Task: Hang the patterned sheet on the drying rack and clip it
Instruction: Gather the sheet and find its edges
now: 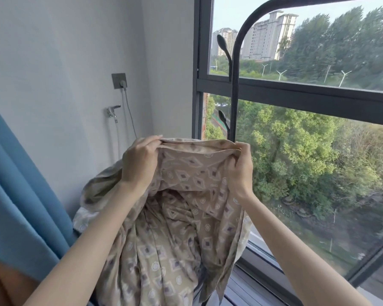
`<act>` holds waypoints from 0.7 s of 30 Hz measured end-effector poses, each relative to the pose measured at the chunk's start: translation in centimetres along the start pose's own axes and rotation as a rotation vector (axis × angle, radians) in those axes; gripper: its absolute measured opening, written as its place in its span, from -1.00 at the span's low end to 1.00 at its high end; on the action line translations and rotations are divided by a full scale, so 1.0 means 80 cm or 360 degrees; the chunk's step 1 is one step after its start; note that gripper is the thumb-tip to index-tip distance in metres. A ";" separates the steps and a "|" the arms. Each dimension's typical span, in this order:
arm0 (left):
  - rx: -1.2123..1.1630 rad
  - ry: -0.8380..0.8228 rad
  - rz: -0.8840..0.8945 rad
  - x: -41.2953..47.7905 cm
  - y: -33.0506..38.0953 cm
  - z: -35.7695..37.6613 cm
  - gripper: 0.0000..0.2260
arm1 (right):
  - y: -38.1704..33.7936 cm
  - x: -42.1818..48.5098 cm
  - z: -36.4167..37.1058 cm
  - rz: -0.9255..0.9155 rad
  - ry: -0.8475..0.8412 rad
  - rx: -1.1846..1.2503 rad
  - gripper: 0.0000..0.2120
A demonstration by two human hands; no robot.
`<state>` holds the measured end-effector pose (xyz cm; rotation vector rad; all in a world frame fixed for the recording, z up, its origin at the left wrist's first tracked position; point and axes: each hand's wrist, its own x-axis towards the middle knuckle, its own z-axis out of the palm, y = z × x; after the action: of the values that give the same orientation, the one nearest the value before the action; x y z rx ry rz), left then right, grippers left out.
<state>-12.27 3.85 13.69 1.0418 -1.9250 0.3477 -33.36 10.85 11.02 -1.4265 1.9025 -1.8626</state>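
The patterned sheet [181, 217], beige with grey diamonds and circles, hangs bunched in front of me. My left hand [139, 162] pinches its top edge at the left. My right hand [239, 171] grips the same edge at the right, and the hem is stretched between them. The black drying rack [236, 85] stands just behind the sheet against the window. Its upright post curves at the top into a bar running right, well above my hands. Two side hooks stick out to the left of the post. No clips are in view.
A blue curtain [20, 195] hangs at the left. On the white wall are a socket with a plugged cable [119, 81] and a metal tap [112, 112]. The large window [296, 91] and its sill fill the right side.
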 end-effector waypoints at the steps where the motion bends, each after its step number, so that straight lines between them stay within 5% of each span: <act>1: -0.0012 -0.0006 -0.0005 -0.002 0.002 0.001 -0.77 | 0.000 -0.006 0.004 -0.0159 -0.0106 -0.0153 -0.59; 4: -0.0038 -0.0024 0.0050 -0.005 0.010 0.005 -0.77 | -0.005 -0.020 0.025 -0.0538 -0.0219 -0.0555 -0.36; 7: -0.0075 -0.0017 0.0044 -0.002 0.013 0.002 -0.80 | -0.016 -0.024 0.043 -0.0590 -0.0213 -0.0710 -0.23; 14: -0.0011 -0.0065 0.0070 0.000 0.004 -0.003 -0.82 | -0.043 -0.020 0.032 -0.0472 -0.0293 -0.1008 -0.84; 17: -0.0007 -0.0112 0.0005 0.002 -0.004 0.001 -0.85 | -0.048 -0.018 0.031 -0.0469 -0.0256 -0.0899 -0.83; 21: -0.0051 -0.0194 -0.0060 0.012 0.005 0.010 -0.84 | -0.056 -0.039 0.060 -0.0505 -0.0383 -0.0651 -0.51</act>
<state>-13.25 3.13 14.06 1.0989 -2.0092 0.2359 -26.15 10.37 12.02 -2.0759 2.1108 -1.3629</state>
